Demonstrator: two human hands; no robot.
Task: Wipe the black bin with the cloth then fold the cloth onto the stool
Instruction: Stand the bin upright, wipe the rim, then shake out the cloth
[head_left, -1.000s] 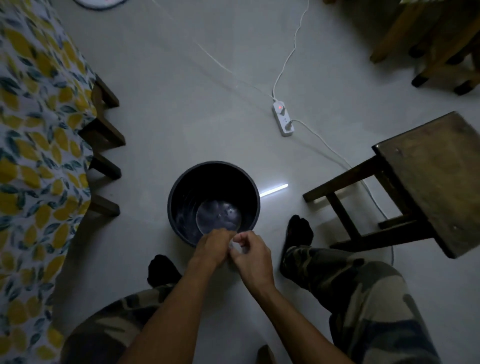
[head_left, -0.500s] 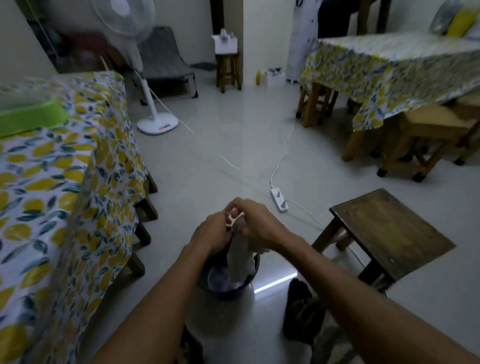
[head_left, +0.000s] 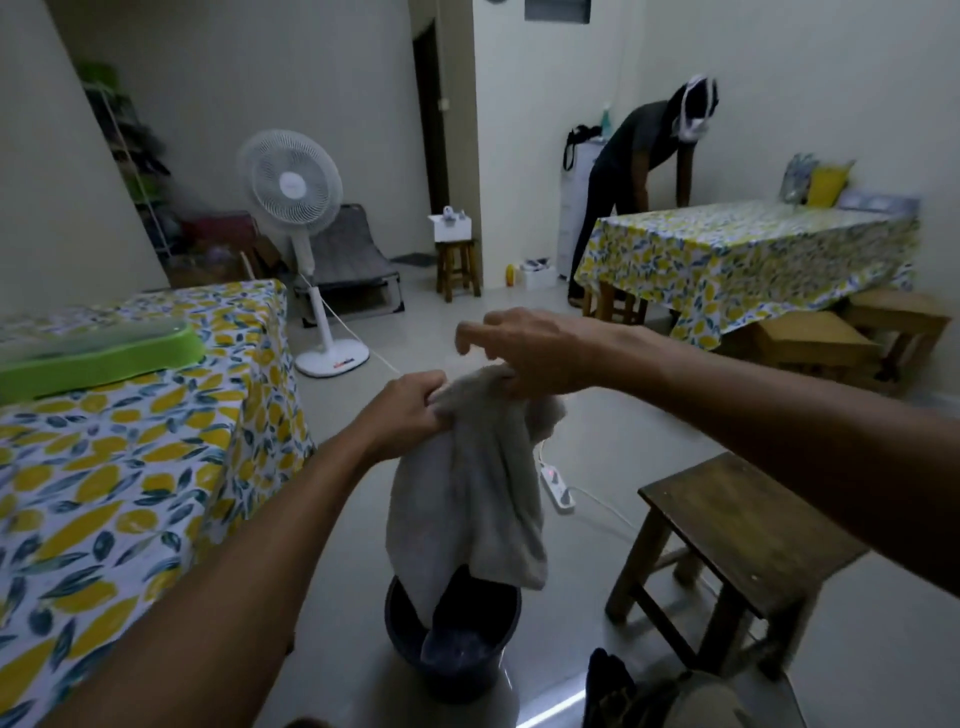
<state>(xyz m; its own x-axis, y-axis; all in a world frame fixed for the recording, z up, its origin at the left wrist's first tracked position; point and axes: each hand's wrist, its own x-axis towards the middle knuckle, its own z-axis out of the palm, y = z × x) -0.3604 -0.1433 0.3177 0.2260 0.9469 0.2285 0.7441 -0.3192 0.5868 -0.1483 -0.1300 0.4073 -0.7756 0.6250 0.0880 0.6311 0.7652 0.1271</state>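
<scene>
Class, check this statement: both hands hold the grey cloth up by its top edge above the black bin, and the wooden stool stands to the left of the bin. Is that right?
Not quite. The head view shows the wooden stool to the right of the black bin, not the left. The rest stands: the left hand and right hand hold the grey cloth up by its top edge above the bin.

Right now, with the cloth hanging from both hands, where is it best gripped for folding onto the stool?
The cloth hangs bunched from its top edge, pinched by the left hand and the right hand, its lower end over the black bin. Probably best to slide the pinches outward along that top edge to its two corners, from above, so it hangs flat before lowering onto the stool.
</scene>
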